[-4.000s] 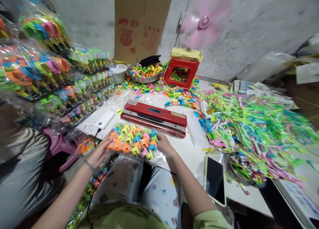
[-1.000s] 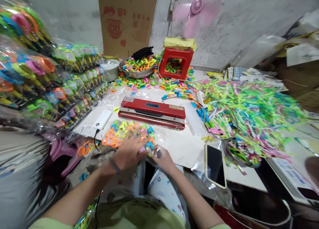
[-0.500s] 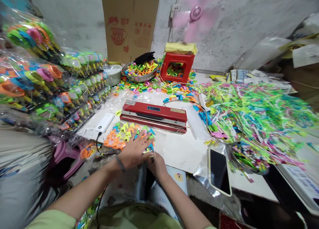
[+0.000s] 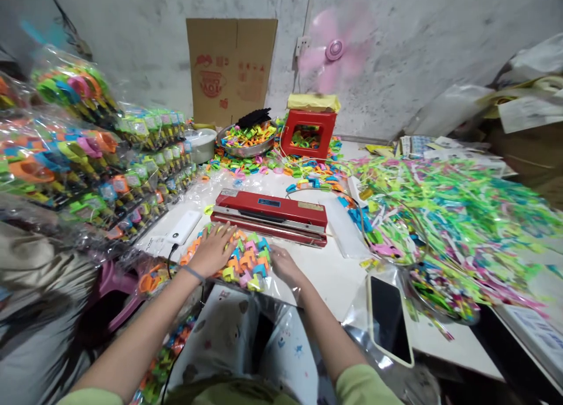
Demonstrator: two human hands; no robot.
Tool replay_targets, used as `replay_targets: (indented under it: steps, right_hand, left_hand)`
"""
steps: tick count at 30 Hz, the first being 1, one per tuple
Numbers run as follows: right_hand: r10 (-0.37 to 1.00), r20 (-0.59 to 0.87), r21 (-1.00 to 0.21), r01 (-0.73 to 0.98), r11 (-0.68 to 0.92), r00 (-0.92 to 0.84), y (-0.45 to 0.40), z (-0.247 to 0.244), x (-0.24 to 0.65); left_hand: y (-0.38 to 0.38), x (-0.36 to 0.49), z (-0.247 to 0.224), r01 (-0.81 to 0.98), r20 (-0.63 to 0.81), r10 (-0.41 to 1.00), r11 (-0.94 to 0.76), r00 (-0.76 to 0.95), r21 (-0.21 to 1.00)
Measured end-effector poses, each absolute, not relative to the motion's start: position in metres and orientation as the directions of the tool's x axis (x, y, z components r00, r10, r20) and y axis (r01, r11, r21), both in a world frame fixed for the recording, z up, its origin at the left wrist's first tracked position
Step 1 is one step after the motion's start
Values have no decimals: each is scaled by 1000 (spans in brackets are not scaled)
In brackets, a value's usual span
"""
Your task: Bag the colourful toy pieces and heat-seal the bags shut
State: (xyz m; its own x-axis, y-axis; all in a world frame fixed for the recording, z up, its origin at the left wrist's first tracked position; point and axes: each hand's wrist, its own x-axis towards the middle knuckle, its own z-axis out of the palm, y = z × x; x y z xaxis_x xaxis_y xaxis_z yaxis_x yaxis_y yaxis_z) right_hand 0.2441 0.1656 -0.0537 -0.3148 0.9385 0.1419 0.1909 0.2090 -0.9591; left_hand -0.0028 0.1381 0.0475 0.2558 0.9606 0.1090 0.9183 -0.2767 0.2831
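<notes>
A clear plastic bag of small colourful plastic pieces lies flat at the table's front edge. My left hand rests palm down on its left part, fingers spread. Against the bag's right side is my right hand, turned on edge with its fingers stretched along the pieces; some fingertips are hidden. Loose clear film extends from the bag below my right wrist. Just behind the bag sits a red bar-shaped heat sealer.
A white power bank with a cable lies left, beside piled bagged toys. At right are a phone, a bowl of small pieces and heaped coloured strips. Behind stand a red stool, a metal basin and a spinning pink fan.
My left hand has slid left across the bag. My right hand has moved from the bag's front edge to its right side. The bag is now nearer the table edge and more uncovered.
</notes>
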Motion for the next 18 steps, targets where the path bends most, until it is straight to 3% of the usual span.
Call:
replay_targets:
  steps: [3,6,18]
  right_hand:
    - [910,58,-986,121,118,-411,165,-54,237]
    - [872,40,-976,169,140,-488,161,-57,235]
    - [761,61,-974,126,186,-646,168,-59,239]
  left_hand:
    - [143,-13,51,858,80,906,-420,416,295]
    - [147,-21,55,810,48,855,-505,516,298]
    - [144,-13,58,820,31,854,-508,519,265]
